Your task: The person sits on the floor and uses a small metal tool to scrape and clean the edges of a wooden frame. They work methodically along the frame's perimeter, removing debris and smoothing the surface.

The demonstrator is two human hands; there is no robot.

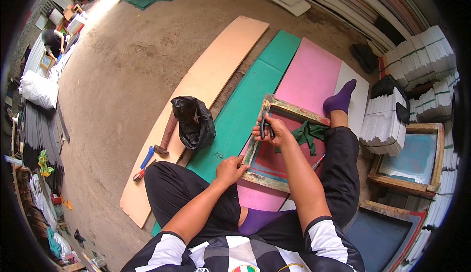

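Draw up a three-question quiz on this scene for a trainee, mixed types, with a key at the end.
1. Multiple choice: what does the person's right hand hold?
A) a ruler
B) pliers
C) a paint can

2. True or false: the person's left hand touches the wooden frame.

3. Fill in the colour: the hammer lies on the ____ board.

Key:
1. B, pliers with black handles.
2. True; its fingers are at the frame's near left corner.
3. Peach (pale orange).
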